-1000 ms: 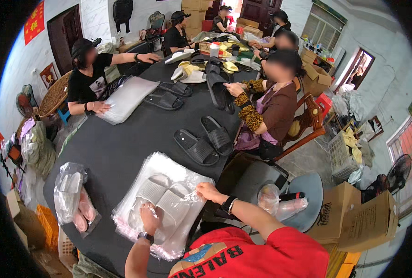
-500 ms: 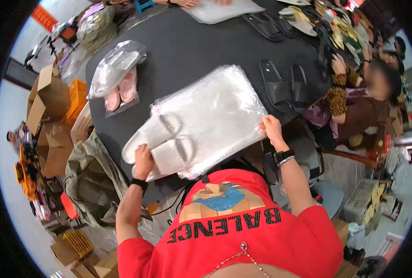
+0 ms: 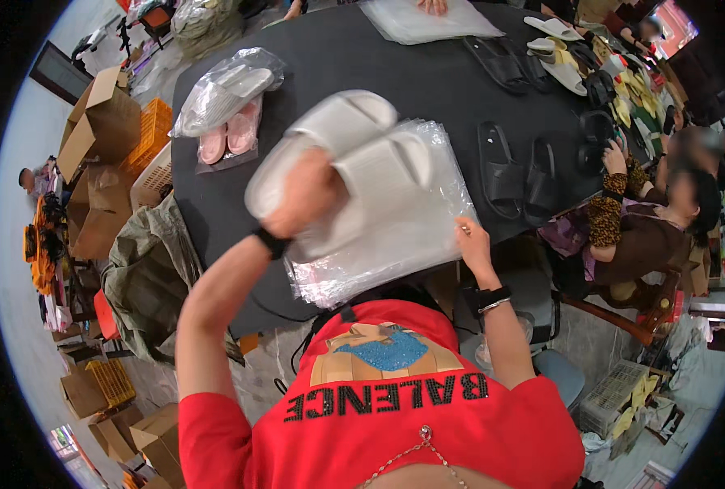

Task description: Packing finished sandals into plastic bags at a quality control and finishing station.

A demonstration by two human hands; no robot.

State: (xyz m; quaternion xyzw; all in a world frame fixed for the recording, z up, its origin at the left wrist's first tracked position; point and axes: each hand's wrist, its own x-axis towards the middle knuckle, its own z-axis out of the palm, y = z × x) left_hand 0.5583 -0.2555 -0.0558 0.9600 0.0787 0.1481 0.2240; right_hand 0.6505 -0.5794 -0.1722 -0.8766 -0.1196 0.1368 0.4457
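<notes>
My left hand (image 3: 301,196) is raised above the table, blurred, and grips a pair of white slippers (image 3: 354,159) held together. Under them a stack of clear plastic bags (image 3: 395,236) lies at the near edge of the dark table (image 3: 330,57). My right hand (image 3: 467,236) rests on the right edge of that stack, fingers on the top bag.
A bagged pair of white slippers and a pink pair (image 3: 228,102) lie at the left. Black slippers (image 3: 517,175) lie to the right, more black and yellow ones farther back. A seated person (image 3: 648,220) works at the right. Cardboard boxes (image 3: 98,122) and an orange crate stand left of the table.
My left hand has lifted the white slippers off the bag stack and up toward the camera. My right hand stays on the stack's right edge. My head has tilted further down.
</notes>
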